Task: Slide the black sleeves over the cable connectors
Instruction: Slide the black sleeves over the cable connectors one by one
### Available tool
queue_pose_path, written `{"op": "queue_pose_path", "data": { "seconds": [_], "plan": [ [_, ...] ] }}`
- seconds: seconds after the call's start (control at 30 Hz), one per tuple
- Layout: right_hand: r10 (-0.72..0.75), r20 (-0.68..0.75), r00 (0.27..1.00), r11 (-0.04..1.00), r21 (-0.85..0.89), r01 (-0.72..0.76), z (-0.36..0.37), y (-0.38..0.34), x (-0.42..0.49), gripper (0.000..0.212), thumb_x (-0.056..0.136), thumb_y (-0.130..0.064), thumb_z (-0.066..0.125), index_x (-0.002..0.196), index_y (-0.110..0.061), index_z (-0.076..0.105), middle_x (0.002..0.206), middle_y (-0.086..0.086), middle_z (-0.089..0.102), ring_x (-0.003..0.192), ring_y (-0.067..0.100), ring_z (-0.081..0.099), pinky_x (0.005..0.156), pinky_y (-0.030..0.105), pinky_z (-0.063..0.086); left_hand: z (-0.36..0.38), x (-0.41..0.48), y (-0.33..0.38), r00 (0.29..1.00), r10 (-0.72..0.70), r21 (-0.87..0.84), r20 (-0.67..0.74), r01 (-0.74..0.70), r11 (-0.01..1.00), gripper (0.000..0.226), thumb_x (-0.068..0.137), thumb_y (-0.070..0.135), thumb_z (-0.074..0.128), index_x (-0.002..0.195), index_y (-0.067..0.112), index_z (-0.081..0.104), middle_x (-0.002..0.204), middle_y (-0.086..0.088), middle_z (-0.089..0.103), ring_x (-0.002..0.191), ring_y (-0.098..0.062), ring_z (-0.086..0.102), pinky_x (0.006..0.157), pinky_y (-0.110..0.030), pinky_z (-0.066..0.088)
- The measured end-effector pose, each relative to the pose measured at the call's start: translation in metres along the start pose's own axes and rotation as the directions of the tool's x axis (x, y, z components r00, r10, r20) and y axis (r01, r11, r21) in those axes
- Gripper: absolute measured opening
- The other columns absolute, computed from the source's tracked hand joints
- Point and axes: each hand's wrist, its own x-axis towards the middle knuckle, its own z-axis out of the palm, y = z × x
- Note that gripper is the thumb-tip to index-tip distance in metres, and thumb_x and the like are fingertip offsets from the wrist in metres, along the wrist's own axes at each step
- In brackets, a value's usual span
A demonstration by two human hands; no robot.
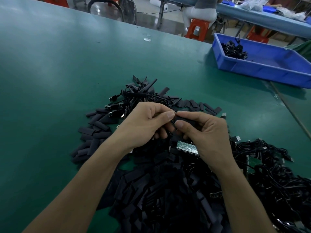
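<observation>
A green table (pixel 50 64) fills most of the view, running from the near edge out to the far side, where a red stool (pixel 196 29) stands on the floor beyond it. Near the person, a wide pile of black sleeves (pixel 151 190) covers the middle of the table and spreads out to the left as loose flat pieces. A tangle of black cables (pixel 277 174) lies against the pile's right side. Far right sits a blue bin (pixel 269 69) with a small bunch of cables in its far corner (pixel 234 49). Both hands hover above the pile, fingertips meeting. The left hand (pixel 144 125) has its fingers curled, thumb and forefinger pinched together right at the left end of one black sleeve (pixel 186 121), and a black cable (pixel 170 132) drops from under them (whatever sits between the fingertips themselves is hidden). The right hand (pixel 207 132) pinches that same sleeve between thumb and forefinger, holding it roughly level above the pile, its other fingers folded beneath. Just below the hands, a small green circuit board (pixel 186 147) shows among the cables. Metal USB connectors (pixel 112 106) poke out of the pile's far left edge, lying on the table.
</observation>
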Motion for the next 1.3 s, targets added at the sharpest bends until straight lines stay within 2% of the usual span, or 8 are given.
{"op": "queue_pose_path", "data": {
  "seconds": [0.07, 0.2, 0.37, 0.63, 0.8, 0.93, 1.03, 1.3],
  "plan": [
    [-0.007, -0.031, 1.000, 1.000, -0.011, 0.007, 0.0006, 0.0020, -0.0005, 0.018, 0.080, -0.019, 0.077, 0.097, -0.026, 0.075, 0.080, -0.005, 0.077, 0.067, 0.008, 0.071, 0.061, 0.015, 0.053, -0.0002, 0.0003, -0.0015, 1.000, 0.013, 0.024, 0.003, -0.013, 1.000, 0.005, 0.099, 0.021, 0.063, 0.102, 0.021, 0.067, 0.074, 0.001, 0.075, 0.059, -0.010, 0.067, 0.054, -0.019, 0.051],
    [0.005, -0.082, 0.997, 1.000, -0.021, -0.007, -0.0008, 0.0053, -0.0005, 0.016, 0.084, -0.013, 0.076, 0.095, -0.024, 0.076, 0.072, -0.001, 0.075, 0.062, 0.011, 0.070, 0.058, 0.016, 0.052, -0.0032, 0.0003, -0.0040, 0.995, 0.061, 0.104, -0.073, -0.053, 0.993, 0.014, 0.090, 0.018, 0.075, 0.097, 0.026, 0.066, 0.073, 0.001, 0.074, 0.065, -0.020, 0.072, 0.058, -0.029, 0.059],
    [-0.003, -0.090, 0.996, 0.999, -0.038, 0.000, -0.0016, 0.0068, -0.0006, 0.016, 0.086, -0.009, 0.075, 0.096, -0.023, 0.076, 0.073, 0.000, 0.075, 0.062, 0.014, 0.071, 0.057, 0.018, 0.052, -0.0019, 0.0016, -0.0054, 0.980, 0.122, 0.138, -0.159, -0.101, 0.985, 0.011, 0.085, 0.017, 0.080, 0.086, 0.024, 0.072, 0.069, 0.001, 0.073, 0.058, -0.011, 0.069, 0.054, -0.017, 0.049],
    [0.007, -0.020, 1.000, 0.998, -0.057, -0.008, -0.0052, 0.0036, 0.0010, 0.020, 0.083, -0.012, 0.077, 0.099, -0.024, 0.074, 0.077, -0.006, 0.076, 0.065, 0.010, 0.072, 0.060, 0.015, 0.053, -0.0019, 0.0016, -0.0059, 0.981, 0.145, 0.220, -0.126, -0.115, 0.969, 0.010, 0.089, 0.018, 0.076, 0.084, 0.027, 0.075, 0.063, 0.001, 0.071, 0.056, -0.014, 0.066, 0.055, -0.021, 0.052],
    [-0.009, -0.018, 1.000, 0.997, -0.078, 0.008, -0.0057, 0.0062, 0.0017, 0.017, 0.085, -0.011, 0.075, 0.097, -0.024, 0.075, 0.073, -0.004, 0.075, 0.062, 0.009, 0.069, 0.060, 0.016, 0.052, -0.0030, 0.0026, -0.0067, 0.988, 0.119, 0.188, -0.101, -0.099, 0.977, 0.007, 0.089, 0.018, 0.076, 0.085, 0.023, 0.076, 0.069, -0.003, 0.074, 0.066, -0.028, 0.071, 0.061, -0.036, 0.059],
    [-0.029, -0.052, 0.998, 0.999, -0.048, 0.026, -0.0052, 0.0083, 0.0007, 0.016, 0.087, -0.008, 0.074, 0.095, -0.022, 0.075, 0.072, -0.003, 0.075, 0.061, 0.011, 0.069, 0.059, 0.017, 0.052, -0.0007, 0.0014, -0.0060, 0.988, 0.108, 0.068, -0.114, -0.101, 0.993, 0.007, 0.086, 0.013, 0.079, 0.087, 0.019, 0.076, 0.072, -0.004, 0.075, 0.068, -0.025, 0.073, 0.061, -0.025, 0.058],
    [-0.030, -0.053, 0.998, 0.999, -0.030, 0.028, -0.0047, 0.0085, 0.0010, 0.016, 0.087, -0.007, 0.073, 0.095, -0.022, 0.075, 0.073, -0.003, 0.075, 0.061, 0.011, 0.070, 0.058, 0.017, 0.052, 0.0009, 0.0012, -0.0064, 0.985, 0.103, 0.006, -0.139, -0.103, 0.995, 0.010, 0.084, 0.009, 0.080, 0.087, 0.016, 0.074, 0.072, -0.005, 0.075, 0.066, -0.024, 0.073, 0.060, -0.024, 0.058],
    [0.001, 0.007, 1.000, 0.999, -0.038, 0.000, -0.0054, 0.0076, 0.0008, 0.020, 0.079, -0.023, 0.075, 0.099, -0.025, 0.074, 0.079, -0.006, 0.076, 0.067, 0.009, 0.072, 0.062, 0.015, 0.053, -0.0025, 0.0020, -0.0076, 0.990, 0.116, 0.074, -0.085, -0.110, 0.991, 0.012, 0.086, 0.007, 0.077, 0.085, 0.018, 0.075, 0.073, -0.003, 0.076, 0.068, -0.022, 0.075, 0.064, -0.025, 0.060]
  ]
}}
